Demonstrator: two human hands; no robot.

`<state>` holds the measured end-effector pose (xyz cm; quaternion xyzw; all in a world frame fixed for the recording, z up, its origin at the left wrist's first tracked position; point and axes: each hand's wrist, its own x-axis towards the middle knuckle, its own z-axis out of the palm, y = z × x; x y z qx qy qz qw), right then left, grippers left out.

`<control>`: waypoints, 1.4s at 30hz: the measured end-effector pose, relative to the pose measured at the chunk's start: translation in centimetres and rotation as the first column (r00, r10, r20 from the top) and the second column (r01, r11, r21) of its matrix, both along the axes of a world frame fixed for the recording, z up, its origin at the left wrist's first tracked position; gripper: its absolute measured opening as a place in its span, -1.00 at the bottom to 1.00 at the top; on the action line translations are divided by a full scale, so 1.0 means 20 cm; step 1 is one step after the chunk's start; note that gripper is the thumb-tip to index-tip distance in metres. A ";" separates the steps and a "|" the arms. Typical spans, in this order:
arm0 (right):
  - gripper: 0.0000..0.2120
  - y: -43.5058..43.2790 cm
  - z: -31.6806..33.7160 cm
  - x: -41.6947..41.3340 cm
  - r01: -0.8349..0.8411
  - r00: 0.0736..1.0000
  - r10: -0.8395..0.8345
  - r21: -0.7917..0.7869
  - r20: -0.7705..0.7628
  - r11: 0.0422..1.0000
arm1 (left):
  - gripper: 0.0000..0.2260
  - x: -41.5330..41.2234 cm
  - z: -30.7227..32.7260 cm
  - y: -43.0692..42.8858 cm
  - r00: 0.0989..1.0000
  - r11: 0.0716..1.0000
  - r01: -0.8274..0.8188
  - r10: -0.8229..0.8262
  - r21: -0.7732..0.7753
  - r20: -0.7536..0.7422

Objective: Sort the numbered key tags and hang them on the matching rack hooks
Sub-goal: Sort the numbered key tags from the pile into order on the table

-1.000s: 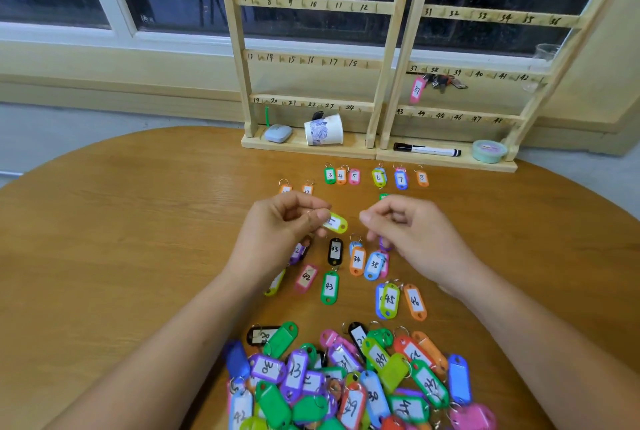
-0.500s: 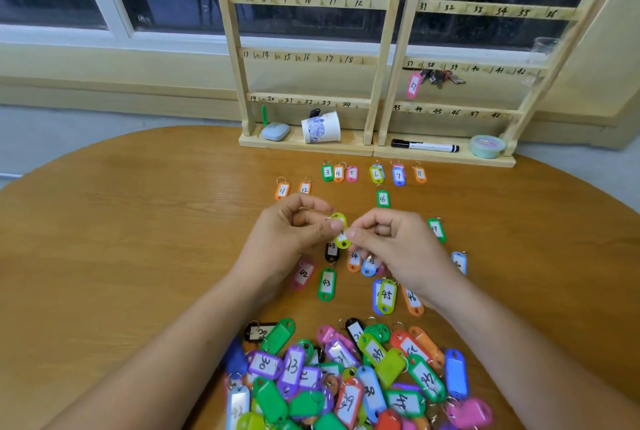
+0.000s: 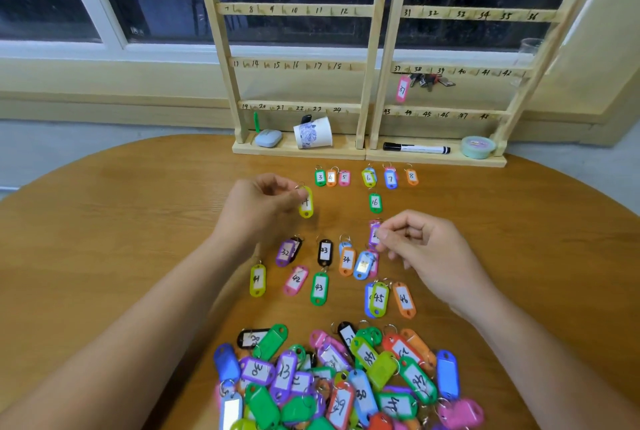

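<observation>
Head view: a rounded wooden table with a smooth grain carries glossy plastic key tags, each an oblong with a paper label and a thin metal ring. At its far edge stand two pale wooden racks, ladder-shaped, with handwritten numbers along the rungs; one pink tag marked 37 hangs there beside a bunch of keys.

The hands are apart. The left hand pinches a yellow tag by its ring end, the tag dangling below the fingertips. The right hand pinches a purple tag; its number is hidden.

Between them and the racks lies a row numbered 3 to 8, with one green tag marked 16 just behind the purple one. A jumbled heap of tags sits between the forearms.
</observation>
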<state>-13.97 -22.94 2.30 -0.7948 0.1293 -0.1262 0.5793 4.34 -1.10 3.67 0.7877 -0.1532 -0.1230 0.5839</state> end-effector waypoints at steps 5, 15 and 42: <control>-0.90 -0.04 -0.05 -0.05 0.046 0.999 -0.046 -0.038 0.004 0.998 | -0.75 0.14 -0.03 -0.17 1.000 0.987 -0.023 0.024 0.159 -0.004; -0.87 -0.02 -0.10 -0.04 0.014 1.000 -0.012 -0.083 0.024 0.996 | -0.67 0.21 -0.06 -0.40 0.993 0.909 -0.043 -0.006 0.414 0.117; -0.86 -0.04 -0.03 -0.29 -0.221 0.971 0.167 -0.375 -0.172 0.900 | -0.81 -0.38 0.00 0.38 0.912 0.824 0.172 -0.341 0.541 0.229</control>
